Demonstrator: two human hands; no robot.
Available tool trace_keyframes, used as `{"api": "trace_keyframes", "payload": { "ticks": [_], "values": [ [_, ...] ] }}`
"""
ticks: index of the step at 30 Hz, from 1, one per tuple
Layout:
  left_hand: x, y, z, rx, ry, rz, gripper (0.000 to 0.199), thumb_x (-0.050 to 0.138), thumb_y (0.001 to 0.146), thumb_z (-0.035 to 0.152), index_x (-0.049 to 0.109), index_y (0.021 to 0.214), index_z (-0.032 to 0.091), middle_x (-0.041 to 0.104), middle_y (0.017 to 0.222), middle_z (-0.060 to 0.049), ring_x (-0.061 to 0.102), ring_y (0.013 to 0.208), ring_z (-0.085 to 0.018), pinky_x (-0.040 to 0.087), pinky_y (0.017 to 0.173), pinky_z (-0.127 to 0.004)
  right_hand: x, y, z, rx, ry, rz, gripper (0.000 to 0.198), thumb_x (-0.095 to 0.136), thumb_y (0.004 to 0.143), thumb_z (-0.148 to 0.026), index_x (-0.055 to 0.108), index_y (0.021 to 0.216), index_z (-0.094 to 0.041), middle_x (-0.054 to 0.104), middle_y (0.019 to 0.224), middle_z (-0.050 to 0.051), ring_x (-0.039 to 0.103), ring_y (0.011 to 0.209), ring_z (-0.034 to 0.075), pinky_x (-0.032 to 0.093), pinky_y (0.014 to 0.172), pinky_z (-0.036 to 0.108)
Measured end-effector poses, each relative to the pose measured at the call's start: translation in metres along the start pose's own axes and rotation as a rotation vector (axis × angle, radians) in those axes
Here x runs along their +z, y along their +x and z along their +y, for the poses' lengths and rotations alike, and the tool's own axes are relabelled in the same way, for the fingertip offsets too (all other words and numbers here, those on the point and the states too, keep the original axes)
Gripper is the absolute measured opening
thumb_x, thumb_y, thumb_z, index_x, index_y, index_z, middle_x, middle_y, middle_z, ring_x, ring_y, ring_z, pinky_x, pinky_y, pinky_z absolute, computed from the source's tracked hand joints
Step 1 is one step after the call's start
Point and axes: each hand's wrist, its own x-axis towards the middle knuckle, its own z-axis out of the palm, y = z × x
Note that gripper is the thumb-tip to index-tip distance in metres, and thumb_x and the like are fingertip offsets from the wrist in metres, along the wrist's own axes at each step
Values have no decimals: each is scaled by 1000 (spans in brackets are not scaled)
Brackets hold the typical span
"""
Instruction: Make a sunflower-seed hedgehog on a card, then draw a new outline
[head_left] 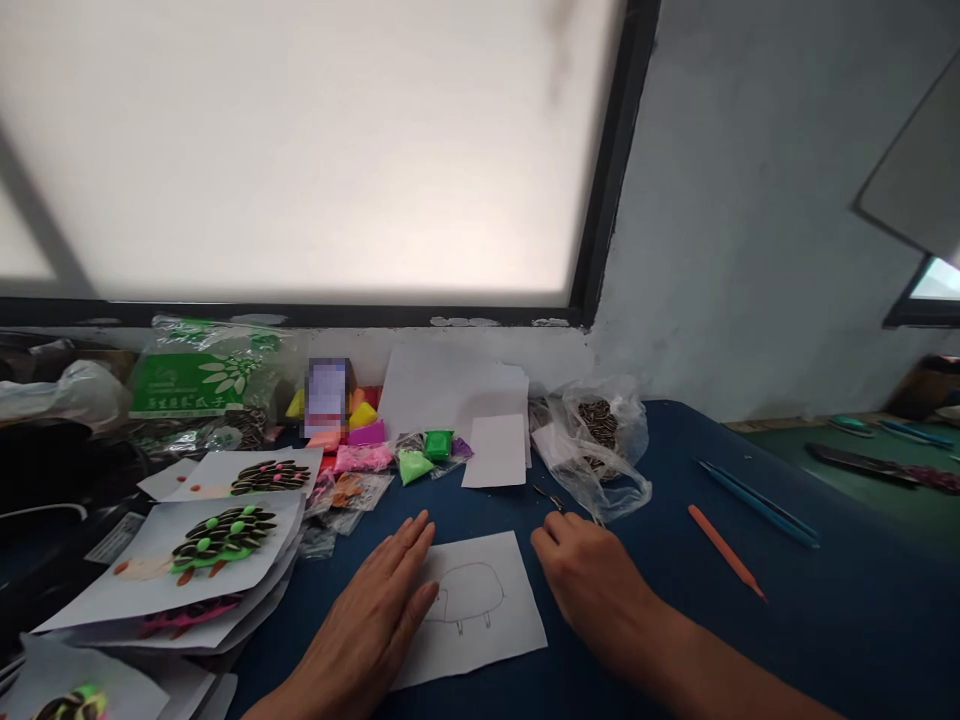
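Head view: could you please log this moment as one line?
left hand flat on drawing sheet | right hand at seeds | seed bag behind

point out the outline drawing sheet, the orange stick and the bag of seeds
outline drawing sheet (480, 600), head view, on the drawn shape
orange stick (726, 551), head view, mid-shaft
bag of seeds (600, 425), head view, on the seeds inside
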Motion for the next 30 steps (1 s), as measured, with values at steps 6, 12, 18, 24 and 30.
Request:
{"api": "trace_keyframes", "payload": {
  "ticks": [6,12,18,24,30],
  "values": [
    [-5,1,11,201,151,-55,63,39,96,53,25,149,22,29,152,-8,36,137,-29,37,109,-40,35,3,-32,-231,177,191,48,55,91,-33,55,131,-5,56,134,22,55,120,35,48,98,44],
    [-15,3,20,153,179,-124,62,34,97,54,28,146,18,27,150,-10,35,137,-30,38,108,-44,50,-1,-38,-256,195,240,50,43,97,-35,52,132,-1,55,133,24,55,121,34,49,98,43],
    [-14,2,22,129,142,-129,61,35,97,54,23,147,21,24,152,-7,31,139,-28,35,110,-45,42,1,-36,-252,186,305,36,49,94,-26,59,122,-5,61,127,20,59,115,30,50,95,39],
    [-18,5,26,79,115,-212,62,32,97,55,25,147,20,20,153,-7,26,141,-30,30,113,-48,-2,15,-4,62,-17,26,16,50,89,-7,63,97,-11,68,91,15,66,80,25,52,66,33],
    [-22,4,26,96,81,-203,62,34,97,54,18,148,23,19,153,-7,24,141,-30,30,112,-48,-7,22,27,270,-15,-187,18,52,84,-3,68,77,-9,70,70,17,69,67,27,45,53,28]
  ]
}}
